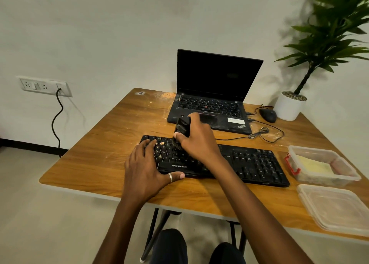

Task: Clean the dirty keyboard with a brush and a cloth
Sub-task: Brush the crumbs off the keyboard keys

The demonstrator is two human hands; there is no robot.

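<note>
Black keyboard [253,163], one brush [182,126]

left: bare table [95,143] | behind: laptop [211,103] | right: container [319,163]

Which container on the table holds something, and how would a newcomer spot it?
Start at the wooden table and go to its right edge, beyond the black keyboard. Of two clear plastic pieces there, take the deeper tub, farther from the person; unlike the flat lid, it has a red clip.

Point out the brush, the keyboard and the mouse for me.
brush [182,126], head view, on its black handle.
keyboard [257,163], head view, on the right-hand keys.
mouse [268,114], head view, on its top.
</note>
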